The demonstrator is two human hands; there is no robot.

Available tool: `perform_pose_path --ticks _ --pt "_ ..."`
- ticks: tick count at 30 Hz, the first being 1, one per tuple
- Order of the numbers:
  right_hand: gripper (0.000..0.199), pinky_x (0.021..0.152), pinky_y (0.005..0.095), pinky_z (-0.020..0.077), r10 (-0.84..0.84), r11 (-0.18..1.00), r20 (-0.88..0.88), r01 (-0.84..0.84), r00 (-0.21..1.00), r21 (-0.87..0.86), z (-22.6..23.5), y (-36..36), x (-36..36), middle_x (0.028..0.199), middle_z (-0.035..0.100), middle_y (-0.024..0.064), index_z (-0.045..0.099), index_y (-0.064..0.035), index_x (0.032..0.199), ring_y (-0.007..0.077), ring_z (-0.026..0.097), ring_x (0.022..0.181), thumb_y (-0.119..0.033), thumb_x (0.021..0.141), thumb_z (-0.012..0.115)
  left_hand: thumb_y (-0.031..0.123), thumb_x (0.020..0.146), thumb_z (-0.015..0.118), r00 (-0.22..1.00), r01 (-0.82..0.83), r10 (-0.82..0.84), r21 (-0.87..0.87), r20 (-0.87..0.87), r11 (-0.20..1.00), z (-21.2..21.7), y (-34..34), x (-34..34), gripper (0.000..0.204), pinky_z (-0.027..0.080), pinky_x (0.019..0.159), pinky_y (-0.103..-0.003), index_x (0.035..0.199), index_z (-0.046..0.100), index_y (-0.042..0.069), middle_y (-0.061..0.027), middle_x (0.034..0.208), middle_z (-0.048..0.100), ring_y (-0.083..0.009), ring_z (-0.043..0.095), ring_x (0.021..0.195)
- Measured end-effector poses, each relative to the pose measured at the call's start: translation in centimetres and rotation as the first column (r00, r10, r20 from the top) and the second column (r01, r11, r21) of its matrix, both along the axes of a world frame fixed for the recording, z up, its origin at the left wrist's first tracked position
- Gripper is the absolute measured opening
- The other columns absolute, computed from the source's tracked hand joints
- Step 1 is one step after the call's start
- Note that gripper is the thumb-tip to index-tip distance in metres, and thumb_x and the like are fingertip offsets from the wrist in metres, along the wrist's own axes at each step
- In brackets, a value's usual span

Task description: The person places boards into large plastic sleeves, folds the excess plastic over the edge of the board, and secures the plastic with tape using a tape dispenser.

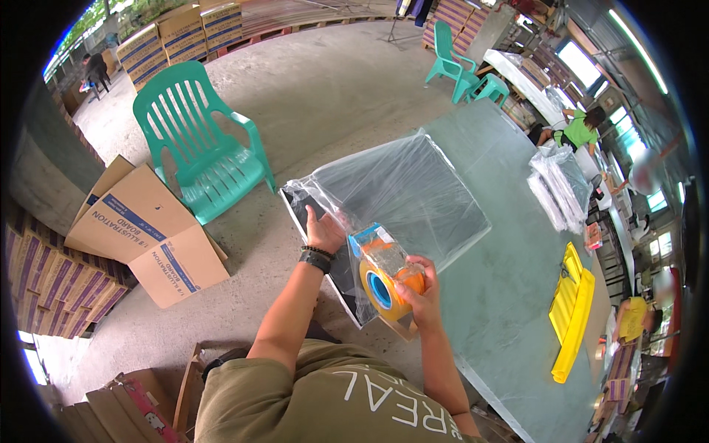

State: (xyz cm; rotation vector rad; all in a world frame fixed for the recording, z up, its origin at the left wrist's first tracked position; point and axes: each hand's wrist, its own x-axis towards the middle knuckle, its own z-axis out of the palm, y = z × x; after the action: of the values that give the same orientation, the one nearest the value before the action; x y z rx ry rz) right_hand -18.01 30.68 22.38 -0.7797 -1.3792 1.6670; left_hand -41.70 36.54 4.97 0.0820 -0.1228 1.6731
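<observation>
My right hand [419, 294] grips a tape dispenser [390, 252] with a wide roll of orange tape [378, 289] on a blue core. The dispenser is held over the near edge of a stack of dark boards [341, 279] covered in clear plastic wrap [402, 181]. At the left edge of that stack, my left hand [325, 230] rests against the plastic, its thumb apart from the other fingers. Glare on the wrap partly hides those fingertips. The wrapped stack lies on a grey-green table [491, 295] and juts past its left edge.
Yellow folded sheeting [570, 314] and plastic-wrapped bundles [561, 184] lie on the table's right side. A green chair [210, 159] and an opened cardboard box [159, 232] stand at left. Stacked cartons [55, 277] line the far left. Co-workers [580, 131] sit at right.
</observation>
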Motion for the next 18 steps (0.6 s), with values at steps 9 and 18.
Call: perform_pose_path --ticks 9,18 --pt "0.052 0.073 0.027 0.0441 -0.025 0.998 0.04 0.027 0.999 -0.057 -2.1 0.0 1.1 0.094 0.054 0.0087 0.04 -0.0064 0.11 0.0144 0.054 0.085 -0.008 0.067 0.069 0.017 0.082 0.054 0.823 -0.482 0.1 -0.595 -0.559 0.643 2.6 -4.1 1.4 0.013 0.035 0.04 -0.022 0.079 0.053 0.005 0.0 0.057 0.048 -0.0083 0.044 0.045" --pt "0.04 0.072 0.026 0.0411 0.004 1.0 0.471 -0.017 0.882 0.023 -3.4 -0.2 -0.2 0.093 0.053 0.0062 0.043 -0.0071 0.104 0.0121 0.049 0.085 -0.016 0.073 0.066 0.021 0.076 0.062 0.075 -0.883 -0.298 -0.202 -0.951 0.424 -1.5 -7.0 0.0 0.029 0.038 0.043 -0.024 0.089 0.051 -0.002 -0.0056 0.068 0.054 -0.01 0.049 0.053"
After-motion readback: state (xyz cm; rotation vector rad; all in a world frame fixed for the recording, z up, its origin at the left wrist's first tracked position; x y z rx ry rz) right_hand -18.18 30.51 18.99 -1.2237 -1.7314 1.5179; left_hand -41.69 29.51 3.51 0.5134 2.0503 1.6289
